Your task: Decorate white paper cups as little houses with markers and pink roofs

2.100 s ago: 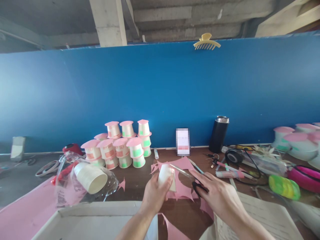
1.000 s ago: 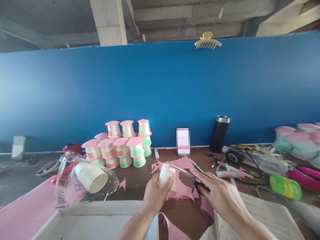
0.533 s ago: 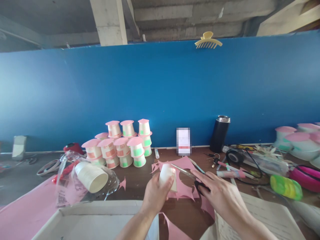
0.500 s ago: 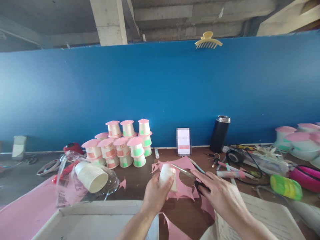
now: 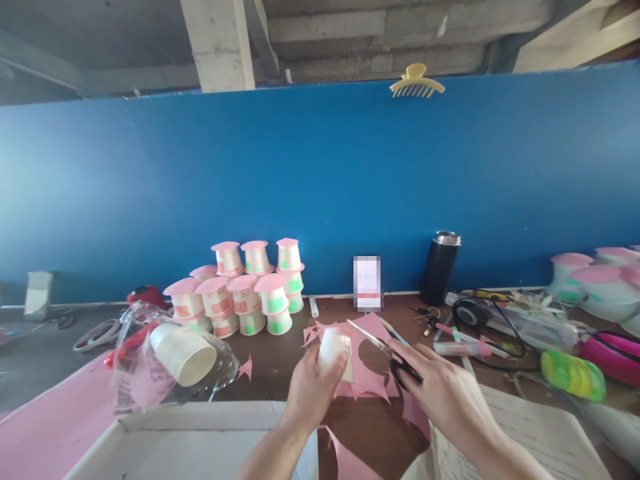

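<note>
Since about a half second ago, the blades of the scissors (image 5: 384, 348) have moved a little away to the right from the paper cup (image 5: 331, 350), while the cup has stayed almost in the same place. From the left, I see a clear plastic bag (image 5: 129, 387) with a stack of white cups (image 5: 183, 357); the dark print on the bag is too blurred for reading. Next stand the small cup houses (image 5: 245, 297), with pink roofs and with red and green patches. In the middle, the left hand (image 5: 313, 383) is grasping the cup, which lies tilted between the thumb and the fingers and carries small red window lines on its side. Under it is the cut pink paper (image 5: 367, 383). Behind, a white card-like thing (image 5: 367, 283) is pixelated, so its text I cannot read. The right hand (image 5: 445, 387) holds the scissors by their black handles, with the tip just beside the upper edge of the cup; whether they touch, I cannot tell. On the far side of this hand lie pages (image 5: 530, 427) with lines of writing, not legible.
</note>
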`<action>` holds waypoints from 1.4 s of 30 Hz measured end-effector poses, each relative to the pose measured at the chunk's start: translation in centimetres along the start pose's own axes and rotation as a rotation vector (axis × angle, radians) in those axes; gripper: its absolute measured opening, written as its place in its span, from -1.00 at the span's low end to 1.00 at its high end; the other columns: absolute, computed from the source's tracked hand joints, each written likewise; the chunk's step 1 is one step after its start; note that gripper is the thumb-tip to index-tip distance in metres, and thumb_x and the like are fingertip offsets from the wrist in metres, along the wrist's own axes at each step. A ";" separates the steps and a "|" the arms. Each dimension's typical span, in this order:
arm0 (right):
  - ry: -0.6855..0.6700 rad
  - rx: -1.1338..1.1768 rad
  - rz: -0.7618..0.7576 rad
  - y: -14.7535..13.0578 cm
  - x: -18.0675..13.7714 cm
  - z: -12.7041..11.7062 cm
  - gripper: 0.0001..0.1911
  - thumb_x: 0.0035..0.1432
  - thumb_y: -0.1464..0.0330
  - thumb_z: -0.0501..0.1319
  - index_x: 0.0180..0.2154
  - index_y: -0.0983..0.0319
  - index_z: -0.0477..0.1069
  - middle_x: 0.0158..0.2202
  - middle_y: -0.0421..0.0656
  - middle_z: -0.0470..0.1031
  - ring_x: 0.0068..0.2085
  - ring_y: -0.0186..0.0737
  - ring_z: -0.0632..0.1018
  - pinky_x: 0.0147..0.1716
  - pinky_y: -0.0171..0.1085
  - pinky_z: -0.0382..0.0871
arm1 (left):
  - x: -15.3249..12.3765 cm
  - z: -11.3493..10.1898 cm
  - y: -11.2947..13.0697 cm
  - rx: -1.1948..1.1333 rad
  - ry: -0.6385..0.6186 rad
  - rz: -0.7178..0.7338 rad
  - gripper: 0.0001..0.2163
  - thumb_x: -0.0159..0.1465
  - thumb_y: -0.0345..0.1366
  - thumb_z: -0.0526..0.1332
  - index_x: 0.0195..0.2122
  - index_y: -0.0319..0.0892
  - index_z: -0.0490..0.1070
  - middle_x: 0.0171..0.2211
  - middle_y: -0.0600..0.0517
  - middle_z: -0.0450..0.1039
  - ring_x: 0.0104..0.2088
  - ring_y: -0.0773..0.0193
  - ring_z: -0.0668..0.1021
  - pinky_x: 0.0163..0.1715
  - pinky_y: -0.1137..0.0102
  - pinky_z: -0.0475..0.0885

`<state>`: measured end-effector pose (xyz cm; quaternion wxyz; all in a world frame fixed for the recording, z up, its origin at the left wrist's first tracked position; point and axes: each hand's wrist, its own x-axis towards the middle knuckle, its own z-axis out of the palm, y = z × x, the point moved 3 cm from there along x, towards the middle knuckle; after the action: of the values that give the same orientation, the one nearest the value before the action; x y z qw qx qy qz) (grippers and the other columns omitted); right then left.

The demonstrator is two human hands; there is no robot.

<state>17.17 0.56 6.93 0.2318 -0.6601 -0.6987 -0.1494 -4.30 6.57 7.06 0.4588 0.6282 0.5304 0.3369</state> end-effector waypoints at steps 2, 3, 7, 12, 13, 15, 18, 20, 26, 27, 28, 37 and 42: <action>0.006 0.074 0.068 0.4 -0.1 0.3 -0.60 0.23 0.36 0.13 0.10 -0.02 0.35 -0.14 -0.25 0.60 -0.32 -0.22 0.66 -0.47 -0.33 0.47 | 0.0 0.0 0.0 -0.019 0.019 0.045 -0.61 0.19 0.03 0.18 -0.12 -0.16 0.44 -0.36 -0.02 0.52 -0.38 0.12 0.57 -0.37 0.33 0.42; 0.018 0.111 0.095 0.6 -0.1 0.4 -0.60 0.24 0.35 0.12 0.10 0.00 0.36 -0.09 -0.23 0.59 -0.28 -0.21 0.66 -0.42 -0.32 0.50 | 0.0 0.0 0.0 -0.037 0.032 0.076 -0.61 0.18 0.01 0.20 -0.10 -0.16 0.43 -0.32 -0.04 0.53 -0.32 0.10 0.57 -0.33 0.32 0.43; 0.078 0.233 0.164 1.0 -0.2 0.7 -0.60 0.23 0.32 0.10 0.11 0.09 0.36 0.01 -0.15 0.56 -0.13 -0.14 0.64 -0.22 -0.26 0.53 | 0.0 0.2 0.2 -0.213 0.016 0.222 -0.59 0.16 -0.12 0.28 0.00 -0.14 0.33 -0.12 -0.07 0.52 -0.12 0.09 0.55 -0.14 0.30 0.42; 0.069 0.390 0.245 1.3 -0.1 1.5 -0.60 0.20 0.30 0.13 0.08 0.07 0.38 0.02 -0.18 0.56 -0.06 -0.14 0.61 -0.12 -0.27 0.50 | 0.1 0.1 0.1 -0.235 0.104 0.355 -0.51 0.11 -0.14 0.34 0.03 -0.11 0.27 -0.06 -0.06 0.47 -0.05 0.12 0.52 -0.08 0.31 0.41; 0.057 0.414 0.264 1.4 -0.1 1.7 -0.60 0.19 0.30 0.14 0.08 0.07 0.39 0.01 -0.19 0.57 -0.08 -0.14 0.62 -0.13 -0.27 0.50 | 0.1 0.1 0.0 -0.221 0.129 0.374 -0.52 0.11 -0.14 0.34 0.03 -0.11 0.28 -0.04 -0.06 0.46 -0.04 0.12 0.51 -0.07 0.31 0.41; 0.020 0.453 0.301 1.5 -0.2 2.1 -0.60 0.18 0.28 0.14 0.07 0.07 0.39 -0.02 -0.19 0.58 -0.12 -0.15 0.63 -0.16 -0.28 0.51 | 0.2 0.2 -0.4 -0.208 0.155 0.407 -0.52 0.11 -0.17 0.34 0.03 -0.10 0.27 0.00 -0.06 0.43 0.00 0.11 0.48 -0.05 0.32 0.40; -0.015 0.492 0.333 1.7 -0.3 2.6 -0.59 0.17 0.26 0.14 0.07 0.08 0.39 -0.04 -0.19 0.60 -0.14 -0.15 0.64 -0.18 -0.29 0.50 | 0.3 0.3 -0.9 -0.200 0.170 0.433 -0.51 0.10 -0.28 0.33 0.06 -0.09 0.25 0.04 -0.05 0.41 0.03 0.12 0.47 -0.01 0.32 0.39; -0.016 0.504 0.338 1.7 -0.3 2.7 -0.59 0.17 0.26 0.14 0.07 0.09 0.39 -0.05 -0.18 0.60 -0.13 -0.14 0.63 -0.18 -0.29 0.49 | 0.3 0.3 -1.1 -0.198 0.170 0.435 -0.52 0.11 -0.34 0.29 0.07 -0.08 0.24 0.04 -0.04 0.41 0.03 0.14 0.47 -0.01 0.32 0.38; -0.033 0.527 0.349 1.4 -0.3 2.8 -0.58 0.17 0.24 0.14 0.07 0.09 0.40 -0.10 -0.19 0.62 -0.18 -0.16 0.64 -0.17 -0.29 0.48 | 0.4 0.1 -1.1 -0.169 0.198 0.428 -0.54 0.12 -0.36 0.27 0.07 -0.08 0.25 0.00 -0.02 0.44 0.01 0.14 0.48 -0.02 0.31 0.39; -0.036 0.529 0.351 1.4 -0.3 2.8 -0.59 0.16 0.24 0.15 0.06 0.09 0.41 -0.11 -0.19 0.62 -0.18 -0.16 0.64 -0.17 -0.29 0.48 | 0.5 0.1 -1.1 -0.166 0.203 0.429 -0.54 0.12 -0.35 0.27 0.07 -0.09 0.25 -0.01 -0.03 0.44 0.00 0.13 0.48 -0.02 0.31 0.39; -0.037 0.531 0.352 1.3 -0.3 2.8 -0.59 0.16 0.23 0.15 0.05 0.09 0.42 -0.11 -0.18 0.62 -0.18 -0.15 0.64 -0.18 -0.29 0.48 | 0.5 0.0 -1.2 -0.162 0.210 0.429 -0.54 0.12 -0.33 0.28 0.07 -0.10 0.25 -0.01 -0.03 0.44 0.00 0.13 0.49 -0.02 0.30 0.39; -0.057 0.629 0.367 0.9 -0.2 2.5 -0.62 0.16 0.25 0.16 0.02 0.12 0.43 -0.19 -0.15 0.63 -0.24 -0.11 0.64 -0.26 -0.25 0.47 | 0.8 -0.1 -2.1 -0.061 0.347 0.457 -0.52 0.12 -0.34 0.26 0.08 -0.12 0.22 0.01 -0.10 0.41 0.00 0.06 0.48 -0.02 0.22 0.39; -0.136 0.891 0.436 -1.5 -0.1 2.1 -0.60 0.19 0.13 0.15 -0.05 0.24 0.45 -0.53 -0.21 0.52 -0.49 -0.24 0.55 -0.54 -0.34 0.38 | 0.7 -0.6 -2.7 0.084 0.554 0.510 -0.45 0.07 -0.32 0.29 0.10 -0.18 0.17 0.00 -0.20 0.34 0.02 -0.08 0.43 0.00 0.07 0.36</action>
<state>15.44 1.37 5.25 0.4709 -0.6360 -0.5539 0.2588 -5.69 7.38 4.69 0.1732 0.6434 0.4744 0.5753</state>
